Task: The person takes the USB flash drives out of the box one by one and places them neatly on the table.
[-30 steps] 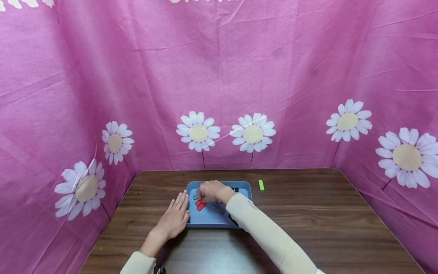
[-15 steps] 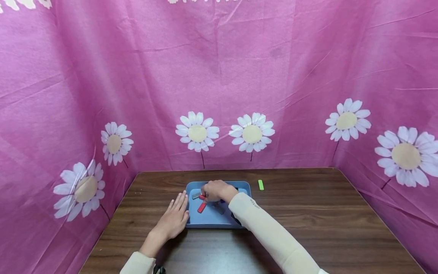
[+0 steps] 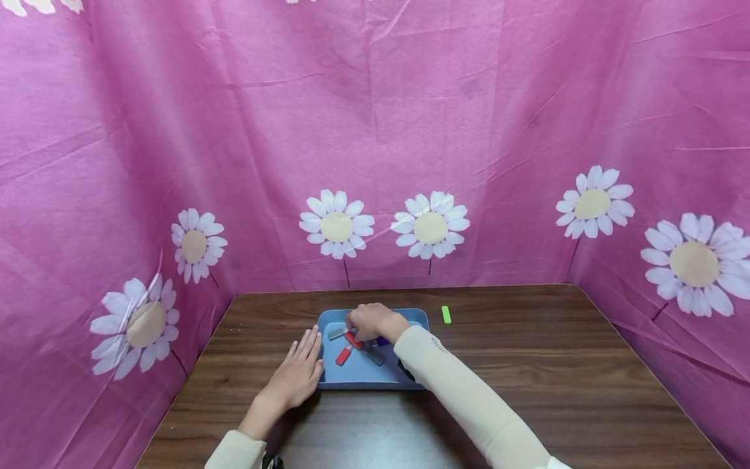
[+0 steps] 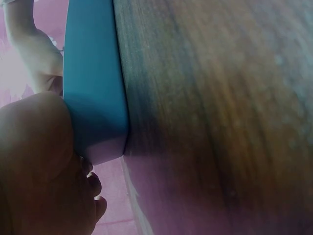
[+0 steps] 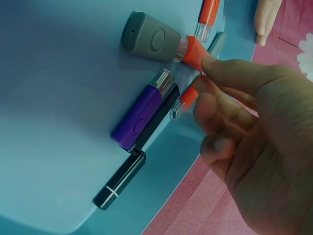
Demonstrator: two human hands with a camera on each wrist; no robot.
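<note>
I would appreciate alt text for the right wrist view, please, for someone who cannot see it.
A right hand reaches into a blue tray, its thumb at a red stick; whether it grips it is unclear. Nearby lie a gray USB stick, a purple stick and a black stick with a white band.

- bearing surface?
- table (image 3: pixel 527 358), one, dark brown, wood-grained.
- items lying directly on it?
- tray (image 3: pixel 351 375), blue, one; small bar (image 3: pixel 446 315), bright green, one, near the tray's far right corner, not touching.
</note>
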